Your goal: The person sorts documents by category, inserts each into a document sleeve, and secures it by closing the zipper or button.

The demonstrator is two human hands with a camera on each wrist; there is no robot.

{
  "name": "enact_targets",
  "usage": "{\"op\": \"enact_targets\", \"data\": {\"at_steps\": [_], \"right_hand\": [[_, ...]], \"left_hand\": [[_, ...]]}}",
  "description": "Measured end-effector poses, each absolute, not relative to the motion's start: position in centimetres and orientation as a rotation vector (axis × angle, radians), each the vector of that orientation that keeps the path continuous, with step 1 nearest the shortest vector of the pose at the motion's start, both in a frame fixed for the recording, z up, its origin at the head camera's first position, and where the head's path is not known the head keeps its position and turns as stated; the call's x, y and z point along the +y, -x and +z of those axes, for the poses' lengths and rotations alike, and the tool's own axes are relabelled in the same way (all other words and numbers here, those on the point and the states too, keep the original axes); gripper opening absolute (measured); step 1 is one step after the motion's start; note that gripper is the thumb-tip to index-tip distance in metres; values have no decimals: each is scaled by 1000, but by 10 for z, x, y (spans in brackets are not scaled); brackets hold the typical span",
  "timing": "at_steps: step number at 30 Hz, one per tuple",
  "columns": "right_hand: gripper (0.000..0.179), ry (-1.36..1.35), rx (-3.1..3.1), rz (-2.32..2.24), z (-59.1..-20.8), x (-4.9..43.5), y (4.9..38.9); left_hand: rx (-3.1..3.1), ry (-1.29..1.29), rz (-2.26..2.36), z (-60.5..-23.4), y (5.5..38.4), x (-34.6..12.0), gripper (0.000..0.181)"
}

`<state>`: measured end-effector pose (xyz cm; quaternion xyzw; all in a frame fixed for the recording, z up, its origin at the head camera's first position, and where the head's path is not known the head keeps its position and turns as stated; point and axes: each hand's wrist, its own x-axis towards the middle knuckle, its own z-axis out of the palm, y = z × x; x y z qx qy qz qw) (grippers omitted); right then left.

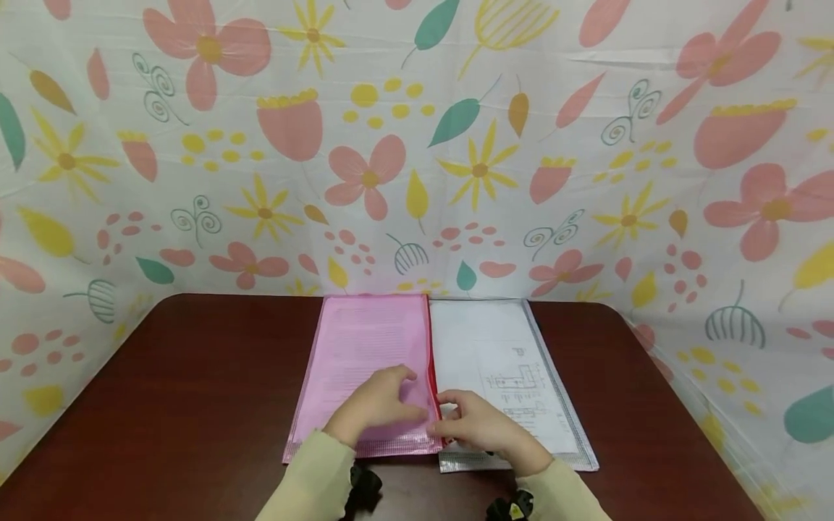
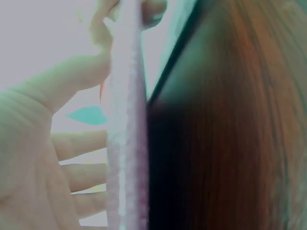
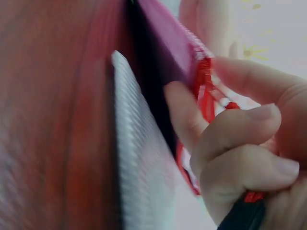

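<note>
A pink translucent zip pouch (image 1: 355,333) with printed paper showing through lies flat on the table. Its red zip edge (image 3: 205,91) runs along the right side. My right hand (image 1: 482,427) pinches that edge near the lower right corner, one finger underneath in the right wrist view. Over the lower part of the pink pouch is my left hand (image 1: 378,401), fingers extended and thumb apart; whether it touches the surface I cannot tell. To the right lies a clear, grey-edged pouch (image 1: 476,333) holding a sheet with line drawings, partly covered by my right hand.
The dark brown table (image 1: 182,405) extends to both sides of the pouches. A floral cloth (image 1: 404,145) hangs behind it and along both sides. Both wrists carry black straps (image 1: 365,488) below the sleeves.
</note>
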<state>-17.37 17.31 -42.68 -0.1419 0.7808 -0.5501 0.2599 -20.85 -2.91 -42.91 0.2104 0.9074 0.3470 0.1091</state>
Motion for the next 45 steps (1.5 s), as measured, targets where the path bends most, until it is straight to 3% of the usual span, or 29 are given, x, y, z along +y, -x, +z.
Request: {"op": "enact_targets", "data": {"at_steps": [14,29,38,45], "right_hand": [[15,594,2368,-1154,-417,186,173],[18,693,2327,-1028,-415,195,173],[9,645,2301,-1068,-417,195,174],[20,623,2352,-964,-413,194,172]], "left_hand": [[2694,-712,995,-435,202,-31,81],[2726,-762,900,-437,202,-30,79],[2715,-750,877,-439,203,-30,82],[2717,-735,850,-438,201,-30,87]]}}
